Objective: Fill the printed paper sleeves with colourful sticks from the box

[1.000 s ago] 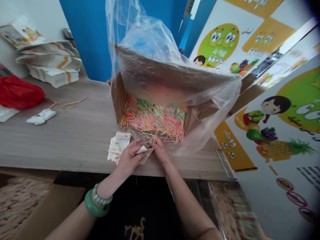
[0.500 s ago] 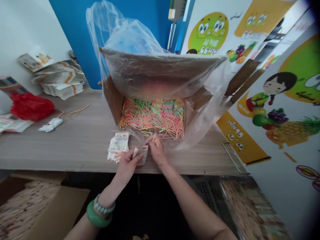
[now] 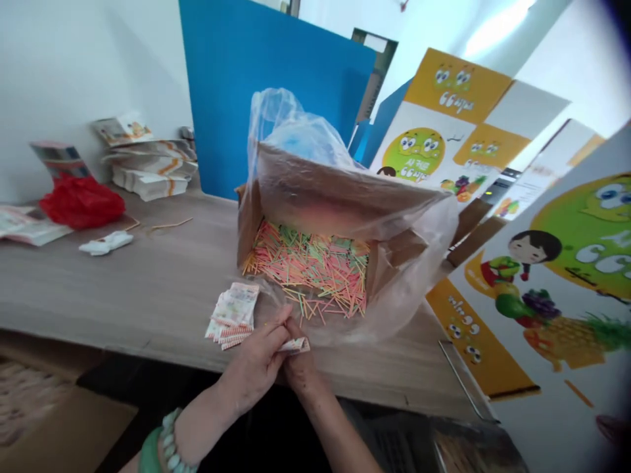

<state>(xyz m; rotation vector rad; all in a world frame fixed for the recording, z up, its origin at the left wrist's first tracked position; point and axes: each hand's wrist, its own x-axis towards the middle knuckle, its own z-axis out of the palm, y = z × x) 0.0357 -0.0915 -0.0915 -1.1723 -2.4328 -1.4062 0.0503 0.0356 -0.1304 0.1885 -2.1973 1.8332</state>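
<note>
My left hand [image 3: 256, 361], with a green bangle and beads at the wrist, is closed on a small printed packet [image 3: 294, 345] at the table's front edge. My right hand [image 3: 300, 369] is pressed against it from the right, partly hidden behind the packet and the left fingers; its fingers are bent around the packet's lower side. Left of the hands lies a pile of similar flat packets [image 3: 235, 309]. Just beyond the hands, an opened cardboard box [image 3: 249, 226] lined with clear plastic [image 3: 414, 263] holds many thin pink, green and yellow sticks [image 3: 315, 263].
On the table [image 3: 162, 289] at left are a red plastic bag [image 3: 81, 202], a crumpled white wrapper [image 3: 106, 243] and stacked packaging [image 3: 155, 177]. A blue panel [image 3: 276, 72] stands behind the box. Printed cartons [image 3: 513, 269] rise at right. An open carton [image 3: 73, 420] is below left.
The view has tilted upward and turned a little left. My hands have come together, with the left fingers now over the right hand, and the packet appears folded or tilted edge-on.
</note>
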